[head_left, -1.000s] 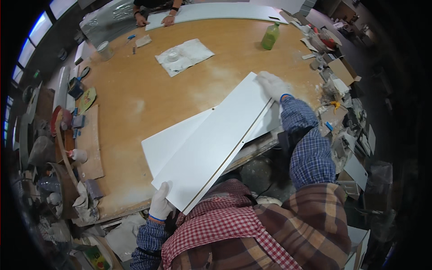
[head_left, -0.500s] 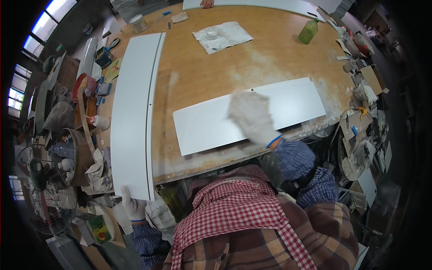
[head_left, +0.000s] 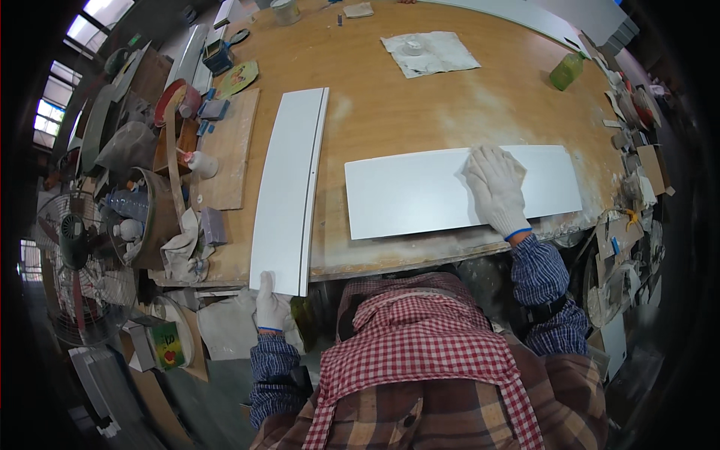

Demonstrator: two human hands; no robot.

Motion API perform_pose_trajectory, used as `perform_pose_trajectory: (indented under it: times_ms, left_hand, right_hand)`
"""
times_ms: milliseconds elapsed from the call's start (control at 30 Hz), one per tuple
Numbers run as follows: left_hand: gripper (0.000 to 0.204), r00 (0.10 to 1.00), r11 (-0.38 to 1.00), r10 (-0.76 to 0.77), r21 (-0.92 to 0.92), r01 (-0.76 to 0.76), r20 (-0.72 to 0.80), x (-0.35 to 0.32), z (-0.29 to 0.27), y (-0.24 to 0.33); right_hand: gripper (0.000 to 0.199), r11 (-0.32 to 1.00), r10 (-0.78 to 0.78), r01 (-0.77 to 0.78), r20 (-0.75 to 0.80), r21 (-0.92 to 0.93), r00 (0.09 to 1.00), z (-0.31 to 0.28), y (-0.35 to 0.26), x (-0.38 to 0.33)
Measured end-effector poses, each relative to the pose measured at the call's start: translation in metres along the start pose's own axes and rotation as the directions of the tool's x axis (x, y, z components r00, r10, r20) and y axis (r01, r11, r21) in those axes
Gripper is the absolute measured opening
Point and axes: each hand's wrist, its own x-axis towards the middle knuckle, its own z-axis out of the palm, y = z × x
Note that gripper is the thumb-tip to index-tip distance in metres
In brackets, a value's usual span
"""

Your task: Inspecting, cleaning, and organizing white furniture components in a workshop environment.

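My left hand [head_left: 273, 306], in a white glove, grips the near end of a long white panel [head_left: 289, 187], thumb on top and fingers hidden below. That panel runs away from me, with a dark groove along its right side. To its right, a shorter white panel [head_left: 409, 195] lies crosswise near the table's front edge. My gloved right hand [head_left: 495, 191] is laid over a cream cloth [head_left: 517, 169] on this panel, right of its middle. The palm hides most of the cloth.
A wooden board [head_left: 231, 161], a purple block [head_left: 213, 226] and a white bottle [head_left: 201, 164] are at the left. Farther off lie a white sheet with a small dish [head_left: 412, 48] and a green bottle [head_left: 566, 71]. A fan [head_left: 73, 231] stands beside the table.
My right hand has slid rightward along the crosswise panel with the cloth. The long panel in my left hand looks lower and smaller, uncovering the wooden board. The whole view has shifted.
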Motion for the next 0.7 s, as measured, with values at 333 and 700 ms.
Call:
perform_pose_trajectory:
  times_ms: [333,700]
  left_hand:
    - [0.068,0.925,0.341,-0.069,0.862,0.374,-0.374,0.000,0.023,0.049]
    - [0.047,0.982,0.652,-0.124,0.758,-0.026,0.139,0.010,0.143,0.012]
  right_hand:
    - [0.034,0.690,-0.691,0.627,0.071,0.360,0.719,0.033,-0.162,0.052]
    - [0.030,0.898,-0.425,0.375,0.235,0.230,0.874,-0.004,-0.122,0.045]
